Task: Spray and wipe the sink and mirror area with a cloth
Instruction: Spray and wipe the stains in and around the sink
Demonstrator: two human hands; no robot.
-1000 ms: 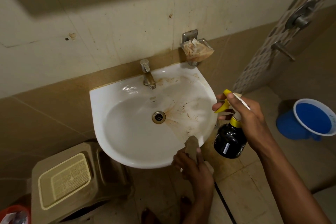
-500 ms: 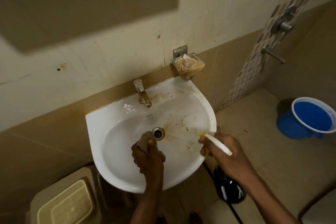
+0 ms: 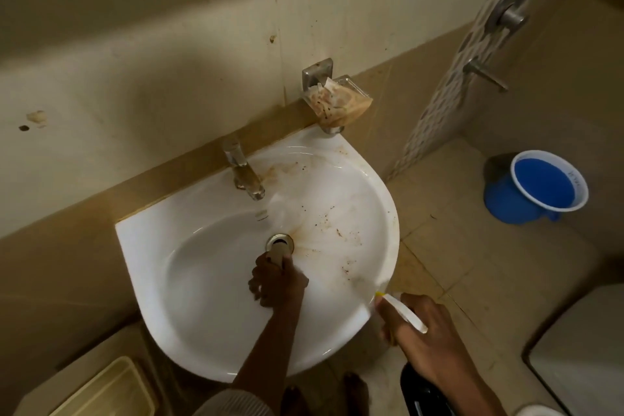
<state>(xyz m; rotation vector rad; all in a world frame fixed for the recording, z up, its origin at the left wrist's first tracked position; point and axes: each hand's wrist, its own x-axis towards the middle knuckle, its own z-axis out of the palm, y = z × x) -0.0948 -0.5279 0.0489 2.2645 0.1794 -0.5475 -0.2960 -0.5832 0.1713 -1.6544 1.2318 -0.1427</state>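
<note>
One stained sink [image 3: 209,284]; left hand [image 3: 275,280] grips cloth [image 3: 279,252], right hand [image 3: 427,334] one spray bottle [image 3: 423,392].

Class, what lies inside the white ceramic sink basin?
Inside the white ceramic sink: brown stains, a metal drain partly covered by the beige cloth gripped by the left hand.

Dim warm yellowish light, soft shadow across the wall [image 3: 141,84] above the sink [image 3: 216,280], glare patches on the white basin left of the left hand [image 3: 275,280], wide-angle bending at edges, slight softness throughout.
</note>
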